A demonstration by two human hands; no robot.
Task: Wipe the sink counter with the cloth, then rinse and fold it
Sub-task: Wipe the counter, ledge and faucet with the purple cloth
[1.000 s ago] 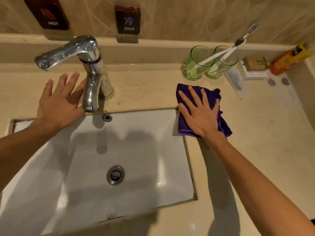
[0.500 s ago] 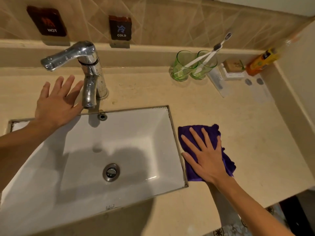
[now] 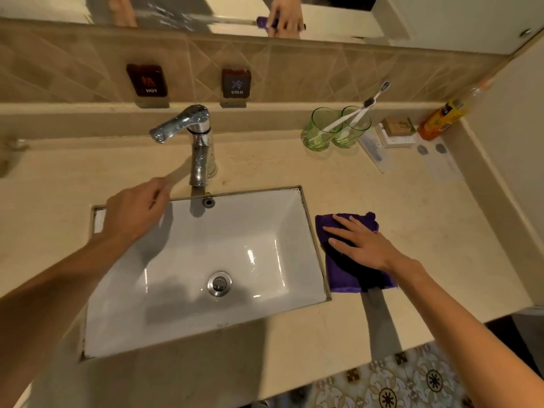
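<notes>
A purple cloth (image 3: pixel 343 276) lies on the beige counter (image 3: pixel 426 231), right against the right rim of the white sink (image 3: pixel 182 260). My right hand (image 3: pixel 362 245) presses flat on the cloth with straight, spread fingers pointing left toward the basin. My left hand (image 3: pixel 137 210) hangs over the sink's back-left corner, left of the chrome faucet (image 3: pixel 200 148). Its fingers are loosely curled and blurred, and it holds nothing. No water runs from the faucet.
Two green glasses (image 3: pixel 332 132) with toothbrushes stand at the back right. Beside them are a small box (image 3: pixel 397 128) and an orange bottle (image 3: pixel 441 119) in the corner. A wall bounds the counter on the right, and a mirror (image 3: pixel 323 13) hangs above the tiled backsplash.
My right hand slid the cloth from the back of the counter toward me along the sink's right rim. My left hand left the counter beside the faucet and its fingers curled in.
</notes>
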